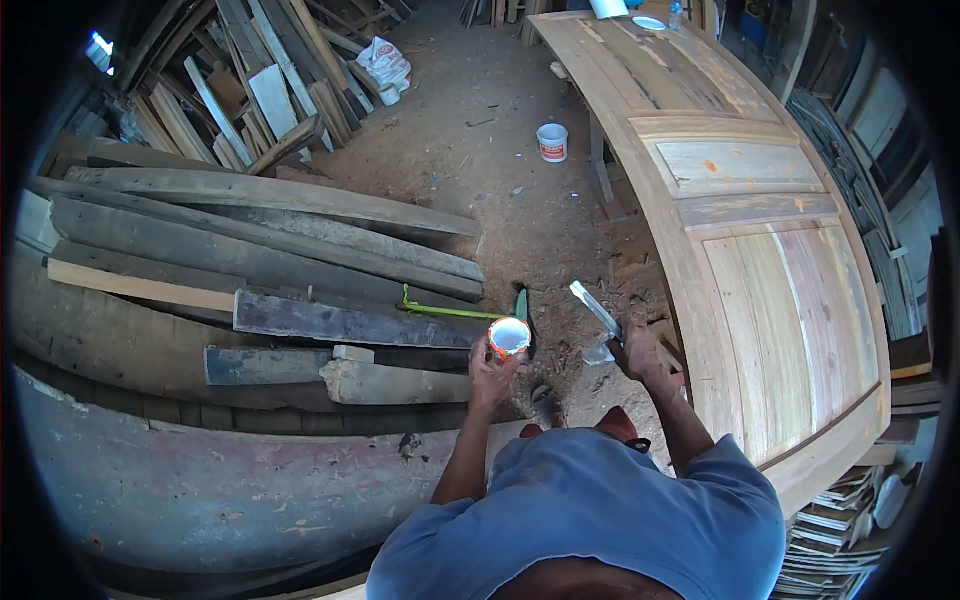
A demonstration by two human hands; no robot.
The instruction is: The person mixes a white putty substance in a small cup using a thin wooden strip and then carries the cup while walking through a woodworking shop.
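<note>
My left hand (490, 380) is wrapped round a small round tub (509, 337) with an orange-red outside and a white inside. What the tub contains, if anything, is too bright to make out. In my right hand (643, 355) is a long narrow tool (594, 307) with a pale, whitish blade, pointing up and to the left; its exact kind is unclear. The tool is apart from the tub. Just right of my right hand lies a large panelled wooden door (770, 330), raised off the ground, with orange patches on its surface.
Stacked planks and beams (300, 250) fill the left side, with a green strip (450, 311) near the tub. A white bucket (552, 143) stands on the dirt floor (455, 120). On the door's far end are a white plate (649, 23) and a clear bottle (676, 15).
</note>
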